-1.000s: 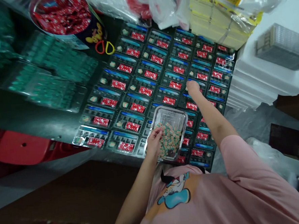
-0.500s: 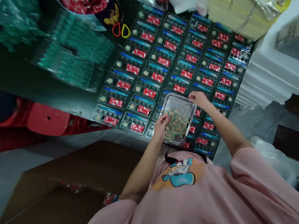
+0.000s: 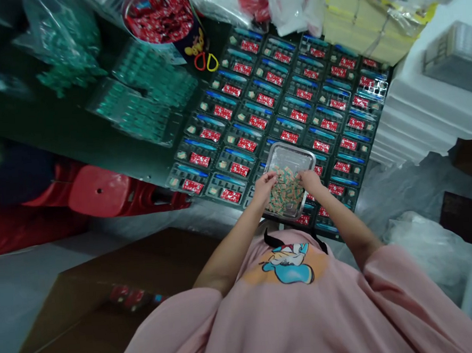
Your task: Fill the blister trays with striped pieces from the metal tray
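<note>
A clear plastic container [image 3: 286, 151] holding many small beige-and-green pieces [image 3: 285, 193] rests on the rows of dark trays near my body. My left hand [image 3: 264, 189] is at its left side, thumb and fingertips pinched together above the pieces; whatever they grip is too small to make out. My right hand [image 3: 310, 182] reaches over the right rim with curled fingers at the edge of the pieces, its fingertips partly hidden. Around the container, each dark compartment tray [image 3: 235, 168] carries a blue pen-like stick and a red patterned packet; many also show a small pale piece.
At the back stands a tub [image 3: 190, 41] of red packets, beside red and yellow scissor handles [image 3: 206, 62]. Green trays [image 3: 136, 110] are stacked left. White foam boxes [image 3: 408, 112] edge the right side. A red stool [image 3: 99, 190] and a cardboard box [image 3: 68, 309] are at lower left.
My right hand has moved from the container's upper right corner down to the pieces. My left hand stays pinched at the left side. The whole view has shifted slightly.
</note>
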